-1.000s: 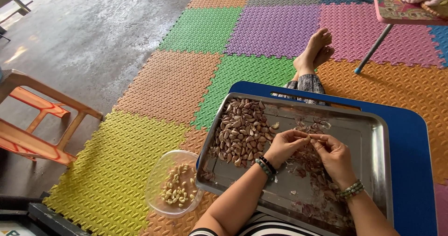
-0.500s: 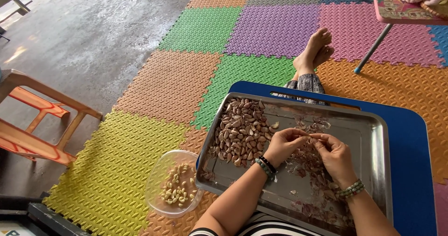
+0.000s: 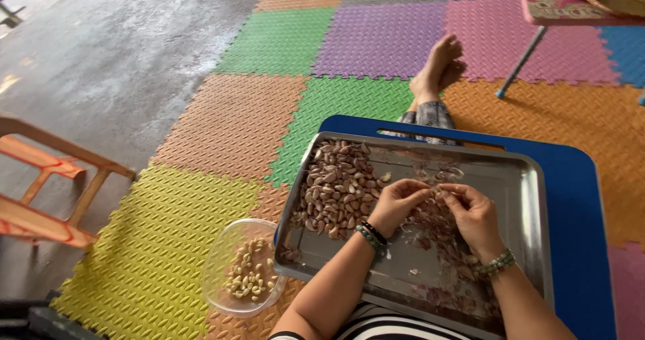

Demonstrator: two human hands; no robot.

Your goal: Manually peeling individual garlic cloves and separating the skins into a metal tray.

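A steel tray rests on a blue board over my lap. Its left part holds a heap of unpeeled garlic cloves; loose pinkish skins lie under my hands. My left hand and my right hand meet above the tray's middle, fingertips pinched together on one small garlic clove. Both wrists wear bead bracelets. A clear plastic bowl of peeled cloves sits on the mat left of the tray.
Coloured foam mats cover the floor, bare concrete lies to the left. My bare foot sticks out beyond the board. An orange wooden stool stands at left, a pink low table at top right.
Hands stay in the same spot over the tray; only the fingers shift slightly around the clove.
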